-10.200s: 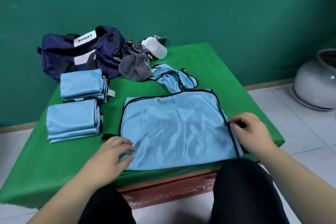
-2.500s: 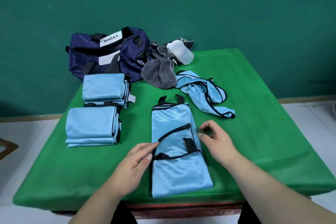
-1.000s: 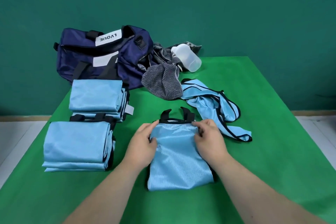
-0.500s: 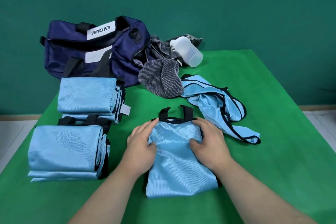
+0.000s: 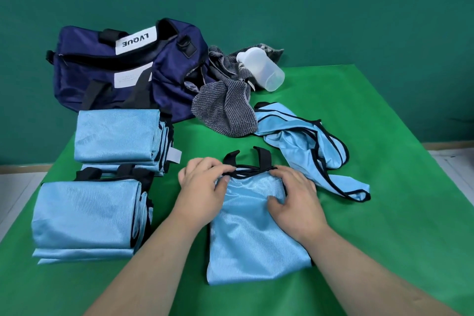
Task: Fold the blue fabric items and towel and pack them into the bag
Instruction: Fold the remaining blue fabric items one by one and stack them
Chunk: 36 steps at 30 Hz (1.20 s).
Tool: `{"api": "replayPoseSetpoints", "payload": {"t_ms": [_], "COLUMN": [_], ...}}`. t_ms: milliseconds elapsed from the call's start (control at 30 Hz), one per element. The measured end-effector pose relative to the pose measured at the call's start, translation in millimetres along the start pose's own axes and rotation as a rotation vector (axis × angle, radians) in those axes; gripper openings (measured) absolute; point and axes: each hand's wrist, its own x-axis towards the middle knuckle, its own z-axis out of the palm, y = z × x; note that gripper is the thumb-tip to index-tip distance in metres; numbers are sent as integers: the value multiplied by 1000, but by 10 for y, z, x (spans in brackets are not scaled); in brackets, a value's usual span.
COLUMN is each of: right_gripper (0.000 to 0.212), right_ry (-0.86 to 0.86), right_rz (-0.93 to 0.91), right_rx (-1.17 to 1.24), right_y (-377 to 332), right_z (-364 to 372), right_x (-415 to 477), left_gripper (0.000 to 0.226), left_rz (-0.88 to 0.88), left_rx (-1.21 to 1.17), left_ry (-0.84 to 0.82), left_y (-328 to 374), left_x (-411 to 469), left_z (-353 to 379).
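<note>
Counter (image 5: 384, 238): covered in bright green cloth, flat, running from the near edge to the wall.
Hands: both on the far end of one folded blue piece, close together but not touching.
Left hand (image 5: 202, 187): fingers curled over the far left corner, thumb on top, pinching the black-trimmed edge.
Right hand (image 5: 297, 200): fingers and thumb spread on the far right corner, pressing down.
Folded blue piece (image 5: 254, 246): light blue, fine-ribbed sheen, a narrow rectangle lying lengthways near the front, centre; two black straps (image 5: 261, 158) stick out past its far edge.
Near stack (image 5: 84, 215): folded blue pieces, left front, black trim at the right side.
Far stack (image 5: 115, 136): more of the same, just behind the near one; white tab at its right.
Loose blue piece (image 5: 307, 143): unfolded, crumpled, black-edged, right of centre.
Towel (image 5: 225, 113): grey striped, bunched, touching the loose piece.
Bottle (image 5: 264, 69): translucent white, on its side, behind the towel.
Bag (image 5: 107, 72): navy duffel, back left, white "LVQUE" label, black handles.
Wall (image 5: 307, 7): plain dark green.
Floor (image 5: 451, 161): pale tile, seen at both sides.
</note>
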Motion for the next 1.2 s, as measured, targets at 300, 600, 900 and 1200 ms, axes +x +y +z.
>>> {"api": "replayPoseSetpoints", "payload": {"t_ms": [300, 600, 900, 1200], "right_gripper": [51, 53, 43, 41], "right_ry": [14, 15, 26, -37], "right_rz": [7, 49, 50, 34], "right_rx": [26, 62, -11, -2], "right_y": [11, -12, -28, -77], "right_z": [22, 4, 27, -81], "right_x": [-11, -28, -3, 9], "left_gripper": [30, 42, 33, 34], "left_rz": [162, 11, -90, -261], "left_rx": [-143, -72, -169, -458], "left_ry": [293, 55, 41, 4], "left_y": [-100, -139, -126, -10], "left_x": [-79, -8, 1, -180], "left_z": [41, 118, 118, -75]}}
